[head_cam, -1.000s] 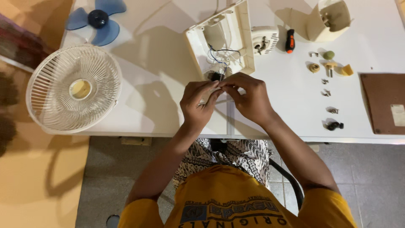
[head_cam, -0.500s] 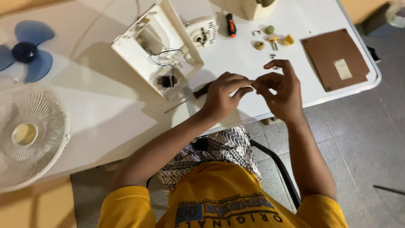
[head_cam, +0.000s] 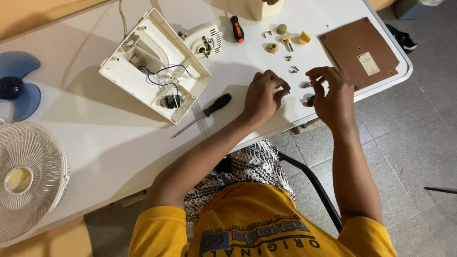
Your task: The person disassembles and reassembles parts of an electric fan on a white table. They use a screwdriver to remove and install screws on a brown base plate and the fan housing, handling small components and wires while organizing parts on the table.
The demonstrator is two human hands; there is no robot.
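White surface, open white fan base housing with blue wires, black-handled screwdriver just beside it, orange-handled screwdriver, white fan guard, blue fan blade, brown panel, white motor

The tabletop looks smooth and white. The fan housing is shiny plastic. The brown board looks matt.
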